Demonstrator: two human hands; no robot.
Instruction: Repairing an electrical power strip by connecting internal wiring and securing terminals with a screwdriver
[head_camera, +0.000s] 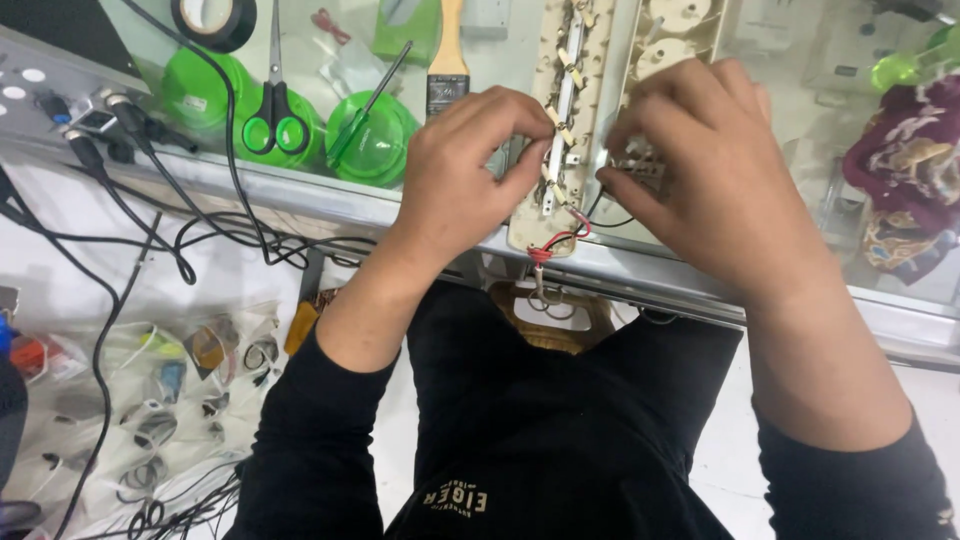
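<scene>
1. A long cream plastic power strip base (560, 120), opened so its metal contact strips are showing, is lying on the glass counter top (330, 195), its near end reaching the counter's front edge.
2. Red and black wires (562, 240) are leaving that near end of the strip base and hanging just over the edge.
3. The left hand (465, 165) is curling closed on the strip base's left side, thumb and fingertips pinching at the contact strips.
4. The right hand (705, 165) is closing its fingers around a small part just right of the strip base; what the part is cannot be told.
5. The cream plastic cover with round socket holes (675, 30) is lying just right of the strip base, partly behind the right hand.
6. A wooden-handled paintbrush (448, 60) is lying just left of the strip base.
7. Further left of the strip base, green-handled scissors (275, 110) and a green-handled screwdriver (375, 100) are resting on the glass.
8. A roll of black tape (213, 18) is lying well to the left of the strip base, near the far edge.
</scene>
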